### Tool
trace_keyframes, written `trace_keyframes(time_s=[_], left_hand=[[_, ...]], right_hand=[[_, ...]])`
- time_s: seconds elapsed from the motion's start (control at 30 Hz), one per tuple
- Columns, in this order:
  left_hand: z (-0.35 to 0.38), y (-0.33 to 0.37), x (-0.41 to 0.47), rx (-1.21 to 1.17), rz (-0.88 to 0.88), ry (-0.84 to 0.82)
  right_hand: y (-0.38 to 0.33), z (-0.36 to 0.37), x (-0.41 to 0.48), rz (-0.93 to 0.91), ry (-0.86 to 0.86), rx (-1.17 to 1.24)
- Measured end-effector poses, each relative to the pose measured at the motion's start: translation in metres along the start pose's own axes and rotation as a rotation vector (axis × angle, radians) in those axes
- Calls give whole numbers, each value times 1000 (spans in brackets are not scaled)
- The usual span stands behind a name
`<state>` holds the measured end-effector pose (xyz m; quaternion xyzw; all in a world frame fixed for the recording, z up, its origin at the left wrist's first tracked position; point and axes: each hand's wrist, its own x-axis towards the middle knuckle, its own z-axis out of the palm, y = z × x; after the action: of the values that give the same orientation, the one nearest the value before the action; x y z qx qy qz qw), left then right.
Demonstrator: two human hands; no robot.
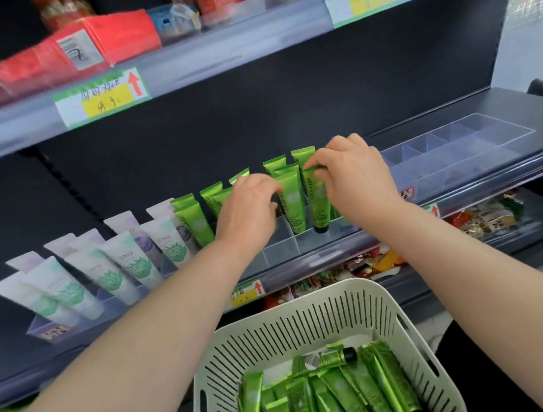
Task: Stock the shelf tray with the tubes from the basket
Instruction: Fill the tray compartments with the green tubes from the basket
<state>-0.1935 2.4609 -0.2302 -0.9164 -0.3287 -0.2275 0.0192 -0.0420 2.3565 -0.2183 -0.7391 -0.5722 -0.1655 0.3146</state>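
A clear divided shelf tray (281,251) on the middle shelf holds several upright green tubes (196,222). My right hand (352,177) pinches the crimped top of one green tube (317,205), which stands cap-down in a front compartment. My left hand (249,208) rests its fingertips on the neighbouring green tube (292,206); its grip is hidden behind the fingers. Below, a white slotted basket (299,326) holds several more green tubes (327,402) lying flat.
White and lilac tubes (112,265) fill the tray's left part. A second clear divided tray (456,153) sits to the right with nothing in it. Red packets (71,56) lie on the shelf above, snack bags (485,215) on the shelf below.
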Motion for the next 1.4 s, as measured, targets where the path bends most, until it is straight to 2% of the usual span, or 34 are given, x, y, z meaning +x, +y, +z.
trace_keyframes(time_s=[0.17, 0.33, 0.53, 0.87, 1.17, 1.4], left_hand=[[1, -8, -20, 11, 18, -40], [3, -12, -26, -1, 32, -60], [9, -14, -29, -30, 30, -54], [13, -14, -42, -58, 24, -79], [30, -15, -83, -101, -24, -150], [68, -29, -142, -133, -136, -220]], right_hand=[[-10, 14, 18, -6, -28, -46], [-9, 36, 24, -20, -142, -125], [-7, 52, 22, -10, -200, -183], [-11, 46, 11, -42, -72, -148], [-18, 57, -51, -95, -91, -89], [-18, 93, -124, -92, -295, -81]])
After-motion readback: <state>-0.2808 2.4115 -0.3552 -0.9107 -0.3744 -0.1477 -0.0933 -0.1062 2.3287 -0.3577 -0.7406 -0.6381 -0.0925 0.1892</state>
